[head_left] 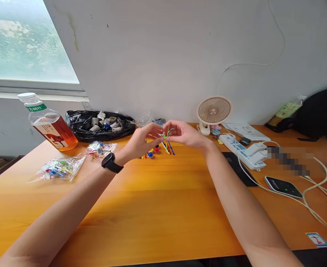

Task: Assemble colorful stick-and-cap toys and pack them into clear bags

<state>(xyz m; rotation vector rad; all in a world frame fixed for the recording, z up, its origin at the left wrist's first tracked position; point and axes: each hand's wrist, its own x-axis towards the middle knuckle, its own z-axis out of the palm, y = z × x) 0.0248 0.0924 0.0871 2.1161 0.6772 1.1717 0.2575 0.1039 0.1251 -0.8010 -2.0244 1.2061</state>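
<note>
My left hand (143, 141), with a black watch on its wrist, meets my right hand (184, 134) above the far middle of the table. Both are closed in a pinch around a small bright green plastic piece (165, 137) with a thin green stem. Its exact shape is partly hidden by the fingers. Behind and below the hands lie thin coloured plastic sticks (172, 149), blue, red and yellow among them. Beside these, a small cluster of coloured plastic pieces (150, 154) rests on the wood, partly covered by my left hand.
On the left stand a tea bottle (54, 129), clear bags of coloured parts (59, 168) and a black plastic bag (77, 124) of grey tubes. To the right are a small fan (214, 110), a power strip (242, 152), white cables and a black device (283, 186).
</note>
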